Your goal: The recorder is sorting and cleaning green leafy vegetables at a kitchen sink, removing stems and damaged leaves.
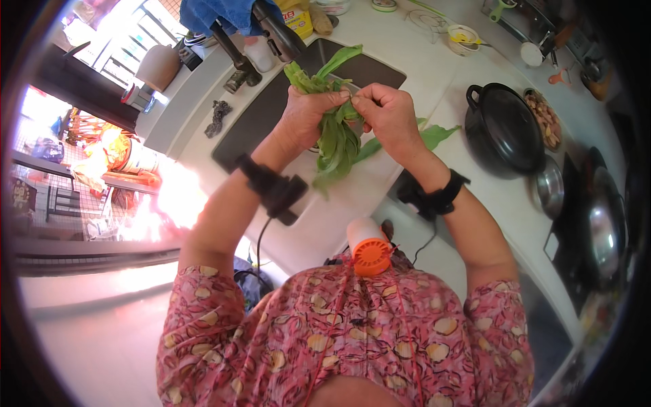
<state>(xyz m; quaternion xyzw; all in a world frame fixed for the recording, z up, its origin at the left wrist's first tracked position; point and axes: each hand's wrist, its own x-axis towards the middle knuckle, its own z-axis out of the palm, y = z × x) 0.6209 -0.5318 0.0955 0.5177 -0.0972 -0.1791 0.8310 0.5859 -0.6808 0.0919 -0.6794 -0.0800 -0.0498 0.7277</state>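
My left hand [310,114] is closed around a bunch of leafy greens [338,137], its stalk ends pointing away from me and its leaves hanging toward me. The fingers of my right hand [389,112] are pinched together at the bunch, close to my left thumb. Whatever lies between those right fingertips is too small to make out. Beneath my hands are the dark sink [264,117] and its front edge. A loose green leaf [440,136] shows behind my right wrist, over the pale counter.
A faucet [244,66] and a blue cloth [208,18] stand beyond the sink. Left of the basin lies a steel-wool scrubber [218,118]. To the right are a black lidded pot [503,129], a basket of ginger-like pieces [544,119], a metal bowl [549,188] and a wok [602,229].
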